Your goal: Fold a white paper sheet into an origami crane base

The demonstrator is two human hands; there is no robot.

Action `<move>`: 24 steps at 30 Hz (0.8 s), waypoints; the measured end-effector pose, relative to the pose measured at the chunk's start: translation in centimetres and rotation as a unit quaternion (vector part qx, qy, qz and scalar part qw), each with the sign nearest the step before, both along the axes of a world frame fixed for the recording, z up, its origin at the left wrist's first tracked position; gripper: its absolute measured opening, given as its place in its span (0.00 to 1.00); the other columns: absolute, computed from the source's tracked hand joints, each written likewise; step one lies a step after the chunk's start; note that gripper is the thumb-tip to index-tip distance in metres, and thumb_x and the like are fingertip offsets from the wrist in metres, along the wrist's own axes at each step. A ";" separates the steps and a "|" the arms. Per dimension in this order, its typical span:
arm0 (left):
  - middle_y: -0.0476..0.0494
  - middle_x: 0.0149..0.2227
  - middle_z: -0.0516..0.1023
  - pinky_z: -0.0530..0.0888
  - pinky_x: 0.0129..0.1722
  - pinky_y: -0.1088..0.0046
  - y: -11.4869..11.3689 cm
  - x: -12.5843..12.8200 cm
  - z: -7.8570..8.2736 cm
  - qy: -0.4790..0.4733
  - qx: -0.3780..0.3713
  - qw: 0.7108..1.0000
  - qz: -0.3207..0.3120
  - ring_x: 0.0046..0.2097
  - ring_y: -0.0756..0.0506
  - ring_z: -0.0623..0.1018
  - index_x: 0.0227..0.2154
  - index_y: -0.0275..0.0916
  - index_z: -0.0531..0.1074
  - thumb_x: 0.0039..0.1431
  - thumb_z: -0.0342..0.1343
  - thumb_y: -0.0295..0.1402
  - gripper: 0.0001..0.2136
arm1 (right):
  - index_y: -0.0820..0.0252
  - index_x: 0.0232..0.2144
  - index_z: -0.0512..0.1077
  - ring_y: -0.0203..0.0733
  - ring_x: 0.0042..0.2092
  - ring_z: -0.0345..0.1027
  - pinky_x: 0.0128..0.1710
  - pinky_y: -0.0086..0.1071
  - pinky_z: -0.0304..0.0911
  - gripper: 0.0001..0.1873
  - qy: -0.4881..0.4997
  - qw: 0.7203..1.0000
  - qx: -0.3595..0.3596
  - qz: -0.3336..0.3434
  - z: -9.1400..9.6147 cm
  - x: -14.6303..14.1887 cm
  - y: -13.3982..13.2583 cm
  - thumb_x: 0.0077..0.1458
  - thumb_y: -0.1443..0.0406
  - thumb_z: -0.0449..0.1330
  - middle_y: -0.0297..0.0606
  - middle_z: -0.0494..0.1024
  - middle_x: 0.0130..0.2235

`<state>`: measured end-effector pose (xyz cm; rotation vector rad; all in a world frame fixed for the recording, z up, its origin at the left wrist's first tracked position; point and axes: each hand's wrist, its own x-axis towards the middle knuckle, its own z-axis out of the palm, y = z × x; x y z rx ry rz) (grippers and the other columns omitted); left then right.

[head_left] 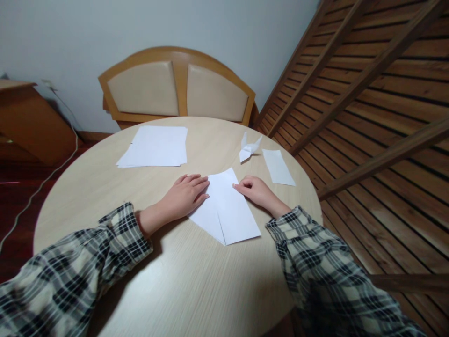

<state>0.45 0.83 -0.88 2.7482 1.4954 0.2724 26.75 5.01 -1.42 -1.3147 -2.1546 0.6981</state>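
Observation:
A partly folded sheet of white paper (233,210) lies on the table in front of me, with a crease or flap edge running down its middle. My left hand (187,194) rests flat on its left side, fingers stretched out and palm down. At the right edge of the same sheet, my right hand (256,189) pinches the paper between thumb and curled fingers. Just beyond it stands a white folded paper crane (247,149). A narrow white strip of paper (278,167) lies to the right of the crane.
A stack of white paper (154,146) lies at the back left of the round wooden table (140,262). Behind the table is a padded wooden headboard (180,86). A slatted wooden wall (379,117) slopes along the right. A cable (42,187) runs across the floor at left.

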 end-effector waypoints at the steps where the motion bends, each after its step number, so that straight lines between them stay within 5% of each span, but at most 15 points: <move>1: 0.42 0.62 0.67 0.60 0.61 0.53 0.0 0.1 0.0 -0.005 -0.001 1.000 0.007 0.63 0.37 0.64 0.59 0.38 0.66 0.68 0.42 0.43 0.22 | 0.59 0.18 0.67 0.39 0.30 0.61 0.33 0.35 0.55 0.19 -0.007 1.000 0.007 0.002 -0.1 0.0 0.0 0.56 0.57 0.58 0.36 0.69 0.26; 8: 0.41 0.67 0.58 0.52 0.65 0.52 -0.8 0.7 -0.5 0.004 -0.039 0.999 0.014 0.67 0.36 0.56 0.64 0.34 0.58 0.69 0.37 0.41 0.25 | 0.58 0.17 0.62 0.39 0.31 0.60 0.35 0.34 0.55 0.17 -0.053 0.998 0.044 -0.005 0.1 -0.1 -0.1 0.53 0.62 0.60 0.35 0.68 0.25; 17: 0.39 0.69 0.51 0.48 0.66 0.51 -0.9 0.6 -0.5 0.032 -0.060 0.998 0.006 0.69 0.35 0.50 0.66 0.33 0.52 0.69 0.35 0.46 0.29 | 0.57 0.14 0.58 0.38 0.26 0.56 0.28 0.35 0.48 0.25 -0.030 0.997 0.038 -0.062 0.1 -0.8 -0.4 0.60 0.54 0.53 0.33 0.63 0.21; 24: 0.40 0.69 0.52 0.47 0.66 0.53 -1.0 0.6 -0.9 0.026 -0.045 0.999 0.010 0.69 0.36 0.51 0.66 0.35 0.51 0.69 0.35 0.46 0.29 | 0.58 0.18 0.63 0.39 0.29 0.60 0.32 0.33 0.51 0.15 -0.050 0.993 0.073 -0.075 -0.2 -1.0 -0.3 0.54 0.62 0.59 0.34 0.68 0.24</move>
